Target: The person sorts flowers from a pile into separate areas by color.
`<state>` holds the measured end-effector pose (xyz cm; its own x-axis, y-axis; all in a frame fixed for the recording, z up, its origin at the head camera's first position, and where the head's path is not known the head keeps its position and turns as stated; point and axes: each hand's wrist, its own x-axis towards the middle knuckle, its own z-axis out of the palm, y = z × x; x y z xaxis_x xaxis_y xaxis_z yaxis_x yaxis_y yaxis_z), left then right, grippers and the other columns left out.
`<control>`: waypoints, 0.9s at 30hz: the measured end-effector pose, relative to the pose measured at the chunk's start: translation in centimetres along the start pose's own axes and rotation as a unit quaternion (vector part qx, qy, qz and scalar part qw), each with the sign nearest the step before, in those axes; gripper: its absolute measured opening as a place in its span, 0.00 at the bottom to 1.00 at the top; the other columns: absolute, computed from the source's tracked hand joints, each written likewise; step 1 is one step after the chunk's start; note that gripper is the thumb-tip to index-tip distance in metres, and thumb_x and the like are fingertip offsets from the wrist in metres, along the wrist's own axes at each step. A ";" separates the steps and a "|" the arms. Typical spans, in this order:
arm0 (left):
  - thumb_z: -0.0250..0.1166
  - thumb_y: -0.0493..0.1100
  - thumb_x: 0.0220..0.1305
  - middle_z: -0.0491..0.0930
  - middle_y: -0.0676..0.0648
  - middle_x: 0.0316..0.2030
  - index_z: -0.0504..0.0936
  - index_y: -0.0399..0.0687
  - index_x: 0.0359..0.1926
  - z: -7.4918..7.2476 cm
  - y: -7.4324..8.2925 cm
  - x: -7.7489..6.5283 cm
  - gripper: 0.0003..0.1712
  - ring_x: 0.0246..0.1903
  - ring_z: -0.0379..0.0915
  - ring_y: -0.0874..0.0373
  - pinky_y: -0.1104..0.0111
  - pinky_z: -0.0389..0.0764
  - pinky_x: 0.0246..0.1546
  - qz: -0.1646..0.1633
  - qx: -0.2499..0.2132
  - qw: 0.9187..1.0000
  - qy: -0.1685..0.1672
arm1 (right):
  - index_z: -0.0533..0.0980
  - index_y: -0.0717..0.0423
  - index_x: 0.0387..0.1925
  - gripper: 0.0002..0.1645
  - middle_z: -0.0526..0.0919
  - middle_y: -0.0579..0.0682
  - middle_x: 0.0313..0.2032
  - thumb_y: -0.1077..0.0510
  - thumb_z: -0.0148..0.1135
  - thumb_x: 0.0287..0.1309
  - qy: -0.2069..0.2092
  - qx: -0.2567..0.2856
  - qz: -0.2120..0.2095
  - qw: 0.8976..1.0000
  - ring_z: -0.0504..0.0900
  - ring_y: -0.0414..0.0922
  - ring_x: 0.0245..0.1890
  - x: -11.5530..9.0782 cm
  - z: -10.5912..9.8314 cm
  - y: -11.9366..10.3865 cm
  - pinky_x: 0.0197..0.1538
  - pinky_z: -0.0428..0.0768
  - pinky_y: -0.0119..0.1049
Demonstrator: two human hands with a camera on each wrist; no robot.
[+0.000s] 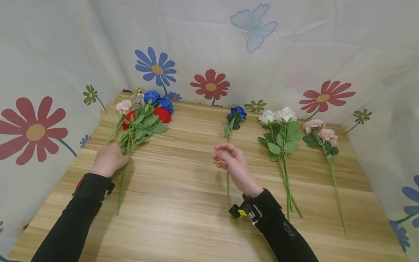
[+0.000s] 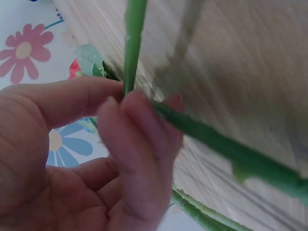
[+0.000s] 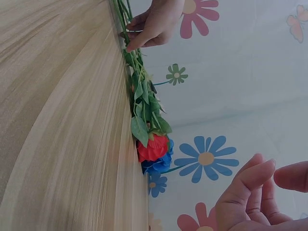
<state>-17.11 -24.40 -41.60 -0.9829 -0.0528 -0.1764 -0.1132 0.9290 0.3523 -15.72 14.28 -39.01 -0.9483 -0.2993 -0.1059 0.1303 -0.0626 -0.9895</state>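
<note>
At the table's left, my left hand (image 1: 110, 159) pinches green flower stems (image 2: 132, 45) between thumb and fingertips. Above it lies a mixed bunch with red roses (image 1: 162, 115), blue roses (image 1: 152, 96) and pale pink blooms (image 1: 124, 106) amid green leaves. Other stems (image 2: 202, 216) pass below the hand in the left wrist view. My right hand (image 1: 236, 164) hovers over the middle with fingers loosely bent and nothing in them. Its thumb and index tip are apart in the right wrist view. Beneath it lies a single blue rose (image 1: 238, 113), part of its stem hidden by the hand.
To the right lie white roses (image 1: 285, 114) with crossed stems, and beyond them pale pink roses (image 1: 327, 135). The wooden table (image 1: 170, 203) meets a white cloth backdrop (image 1: 196, 43) printed with flowers and a butterfly at its back and sides.
</note>
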 end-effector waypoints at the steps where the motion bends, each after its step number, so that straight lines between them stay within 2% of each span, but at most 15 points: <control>1: 0.61 0.46 0.64 0.60 0.50 0.16 0.61 0.49 0.14 0.0 0.0 -0.1 0.25 0.18 0.59 0.54 0.66 0.61 0.21 -0.002 -0.005 1.000 0.000 | 0.72 0.58 0.50 0.09 0.79 0.45 0.37 0.63 0.48 0.73 0.000 0.001 -0.001 1.000 0.79 0.39 0.37 0.0 0.0 0.0 0.43 0.79 0.31; 4: 0.59 0.45 0.64 0.52 0.55 0.14 0.58 0.51 0.12 0.0 -0.1 -0.4 0.27 0.15 0.52 0.58 0.67 0.57 0.20 -0.004 -0.025 1.000 0.006 | 0.72 0.57 0.50 0.09 0.79 0.45 0.37 0.63 0.48 0.73 -0.003 0.001 -0.002 1.000 0.79 0.39 0.37 -0.1 -0.1 0.1 0.42 0.79 0.30; 11: 0.58 0.43 0.64 0.50 0.56 0.12 0.57 0.53 0.10 0.0 -0.2 -0.8 0.27 0.14 0.48 0.60 0.68 0.54 0.19 0.002 -0.050 0.998 0.032 | 0.72 0.57 0.49 0.08 0.79 0.46 0.37 0.62 0.48 0.73 -0.007 0.001 -0.004 1.000 0.79 0.39 0.37 0.0 -0.3 0.4 0.42 0.79 0.30; 13: 0.58 0.42 0.65 0.50 0.56 0.12 0.57 0.53 0.11 0.0 -0.2 -0.8 0.27 0.14 0.47 0.60 0.68 0.54 0.19 0.004 -0.057 0.998 0.023 | 0.72 0.57 0.49 0.08 0.79 0.46 0.37 0.63 0.48 0.73 -0.007 0.002 -0.004 1.000 0.79 0.40 0.37 0.0 -0.3 0.5 0.42 0.79 0.31; 20: 0.58 0.45 0.70 0.50 0.57 0.12 0.58 0.54 0.12 -0.3 -0.2 -0.6 0.29 0.13 0.47 0.62 0.69 0.54 0.19 0.005 -0.084 0.996 -0.041 | 0.71 0.58 0.50 0.09 0.78 0.46 0.38 0.62 0.48 0.73 -0.008 -0.004 0.002 1.000 0.79 0.40 0.37 0.0 -0.3 0.6 0.43 0.79 0.31; 23: 0.55 0.45 0.70 0.50 0.56 0.12 0.57 0.54 0.13 -0.5 -0.1 -0.7 0.28 0.14 0.48 0.61 0.69 0.55 0.20 0.001 -0.087 0.995 -0.045 | 0.71 0.58 0.51 0.09 0.78 0.46 0.38 0.62 0.48 0.74 -0.009 -0.004 0.004 1.000 0.79 0.40 0.38 0.0 -0.3 0.6 0.43 0.79 0.31; 27: 0.53 0.45 0.71 0.51 0.55 0.13 0.56 0.53 0.15 -0.6 0.1 -1.0 0.26 0.15 0.50 0.59 0.67 0.57 0.22 -0.002 -0.091 0.996 -0.027 | 0.71 0.58 0.50 0.09 0.79 0.45 0.37 0.62 0.48 0.73 -0.009 -0.001 0.004 1.000 0.79 0.40 0.37 0.1 -0.3 0.6 0.43 0.79 0.31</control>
<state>-16.26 -24.45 -40.81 -0.9739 -0.0318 -0.2249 -0.1456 0.8474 0.5106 -15.78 14.48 -39.65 -0.9420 -0.3166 -0.1117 0.1368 -0.0582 -0.9889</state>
